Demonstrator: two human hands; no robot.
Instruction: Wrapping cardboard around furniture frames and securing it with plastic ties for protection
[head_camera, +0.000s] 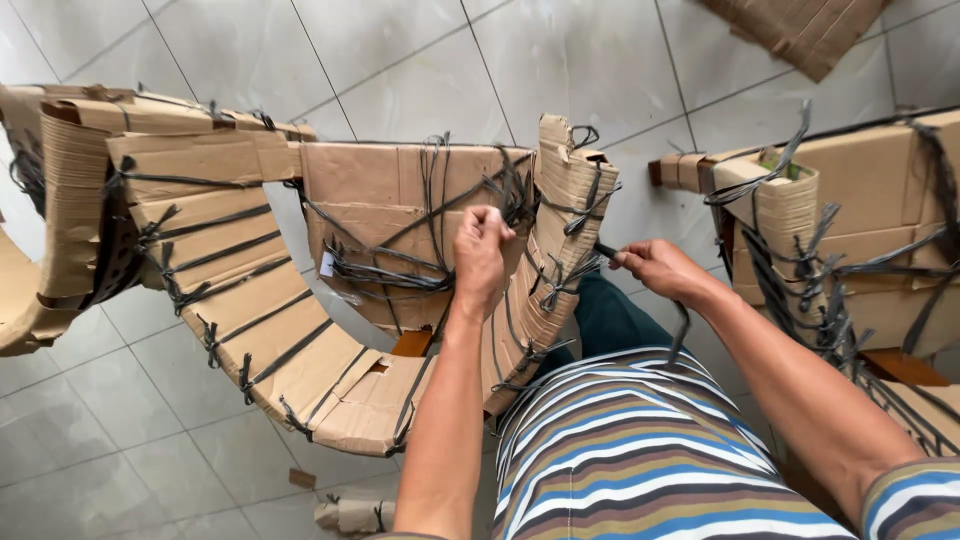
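A chair wrapped in brown cardboard (250, 290) and tied with black plastic straps stands in front of me on the tiled floor. My left hand (480, 255) is closed on a bunch of black straps (430, 230) on the cardboard-covered back panel. My right hand (655, 265) pinches a black strap (607, 252) that comes off the wrapped armrest (565, 200); the strap's loose end hangs down past my wrist. My striped shirt fills the bottom of the view.
A second cardboard-wrapped piece with black straps (860, 220) stands at the right. A loose sheet of cardboard (800, 30) lies at the top right. Small cardboard scraps (350, 512) lie on the grey tiles (120, 440) near my left arm.
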